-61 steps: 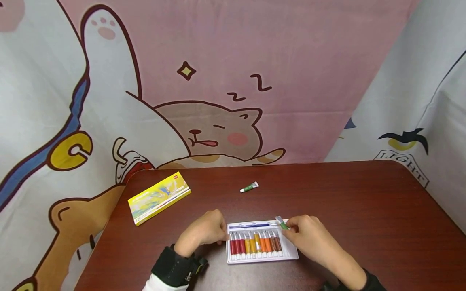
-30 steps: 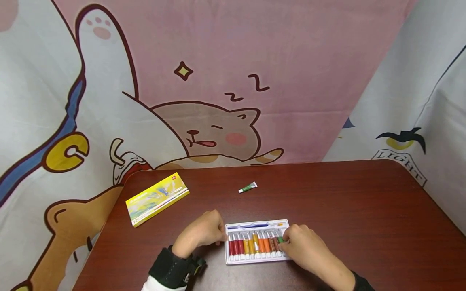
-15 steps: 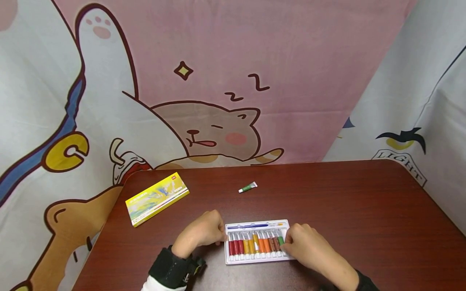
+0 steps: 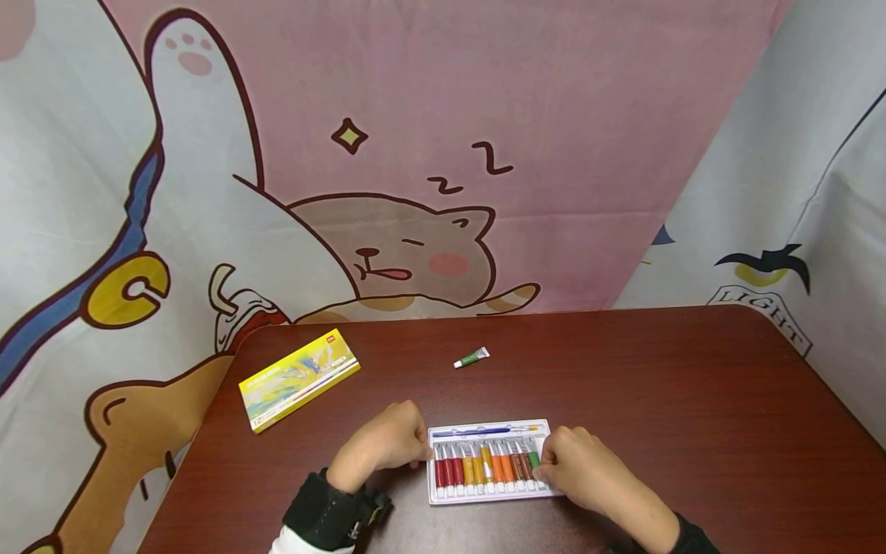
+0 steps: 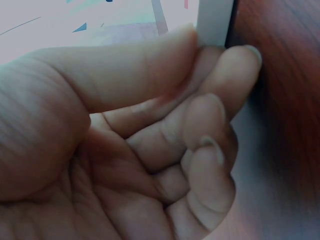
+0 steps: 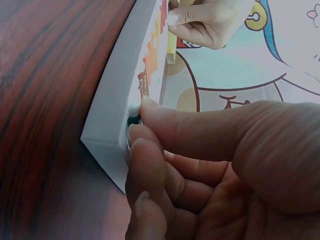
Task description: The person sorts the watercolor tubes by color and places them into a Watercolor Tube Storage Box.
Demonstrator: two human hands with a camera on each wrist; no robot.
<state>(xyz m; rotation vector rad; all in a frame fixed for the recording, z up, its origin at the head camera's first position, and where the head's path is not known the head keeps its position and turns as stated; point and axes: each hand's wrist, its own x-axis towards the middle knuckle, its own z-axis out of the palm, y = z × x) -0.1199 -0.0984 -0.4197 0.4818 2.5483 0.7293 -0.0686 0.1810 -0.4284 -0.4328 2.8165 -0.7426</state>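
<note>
A white plastic tray (image 4: 484, 498) lies on the table with a row of small paint tubes (image 4: 487, 466) in red, yellow, orange and brown. A slim blue paintbrush (image 4: 477, 432) rests in its top slot. My left hand (image 4: 388, 437) pinches the tray's left edge between thumb and fingers. At the row's right end, my right hand (image 4: 588, 466) pinches a green paint tube (image 4: 534, 457) seated beside the brown ones. The right wrist view shows only a dark sliver of that tube between thumb and fingertips, right at the tray wall (image 6: 112, 95).
Beyond the tray, another green paint tube (image 4: 472, 357) lies alone on the brown wooden table (image 4: 657, 385). A yellow paint box (image 4: 300, 379) sits at the left. Behind the table's far edge hangs a cartoon-printed cloth (image 4: 554, 154).
My right hand has lowered the green tube from above the tray's upper right corner into the row beside the brown tubes. My left hand keeps its grip on the tray's edge.
</note>
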